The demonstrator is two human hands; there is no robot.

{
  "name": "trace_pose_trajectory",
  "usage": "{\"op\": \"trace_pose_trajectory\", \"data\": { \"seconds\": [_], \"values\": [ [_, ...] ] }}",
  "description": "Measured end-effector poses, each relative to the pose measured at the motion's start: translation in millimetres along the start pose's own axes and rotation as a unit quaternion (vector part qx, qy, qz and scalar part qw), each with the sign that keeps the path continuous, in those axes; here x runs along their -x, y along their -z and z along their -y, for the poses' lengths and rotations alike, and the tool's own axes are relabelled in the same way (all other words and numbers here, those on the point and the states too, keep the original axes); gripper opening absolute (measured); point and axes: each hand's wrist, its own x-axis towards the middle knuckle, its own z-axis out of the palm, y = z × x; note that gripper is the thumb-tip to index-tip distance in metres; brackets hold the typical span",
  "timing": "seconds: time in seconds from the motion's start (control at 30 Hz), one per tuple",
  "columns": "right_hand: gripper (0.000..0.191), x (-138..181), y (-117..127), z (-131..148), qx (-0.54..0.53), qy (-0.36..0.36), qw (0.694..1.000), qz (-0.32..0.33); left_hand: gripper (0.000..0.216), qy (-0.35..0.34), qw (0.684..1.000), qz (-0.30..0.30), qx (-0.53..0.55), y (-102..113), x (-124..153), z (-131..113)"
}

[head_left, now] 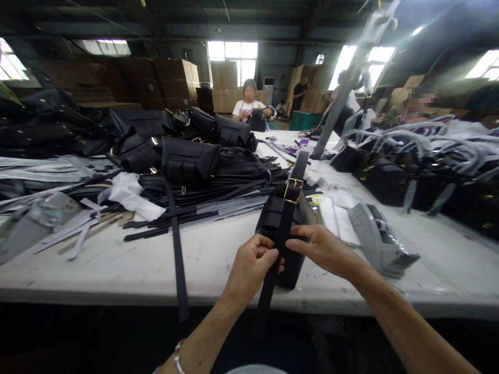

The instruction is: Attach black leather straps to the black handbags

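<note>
A black handbag (268, 213) stands on the white table in front of me, and a long black strap (286, 218) with a gold buckle (293, 190) runs over it. The strap's lower end hangs past the table's front edge. My left hand (253, 265) is closed, its thumb and fingers pinching the strap below the buckle. My right hand (322, 246) lies against the strap's right side, thumb and forefinger at its edge. Some of its fingers are hidden behind the strap and bag.
Black bags (189, 156) and a heap of straps (234, 182) cover the table's left. A grey tape dispenser (380, 239) stands to the right, near white packets (339, 221). Bags with wrapped handles (413, 145) fill the far right. A slanted post (343, 93) rises behind; a person (249, 106) sits opposite.
</note>
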Motion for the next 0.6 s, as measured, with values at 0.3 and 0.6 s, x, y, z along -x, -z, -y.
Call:
{"op": "trace_pose_trajectory", "data": {
  "seconds": [0.3, 0.6],
  "values": [
    [0.02, 6, 1, 1, 0.013, -0.007, 1.0, -0.005, 0.008, -0.064, 0.989, -0.024, -0.13, -10, -3, -10],
    [0.025, 8, -3, -6, -0.037, -0.02, 0.999, -0.024, 0.003, -0.099, 0.955, -0.014, -0.278, -4, -7, -11]
  ]
}}
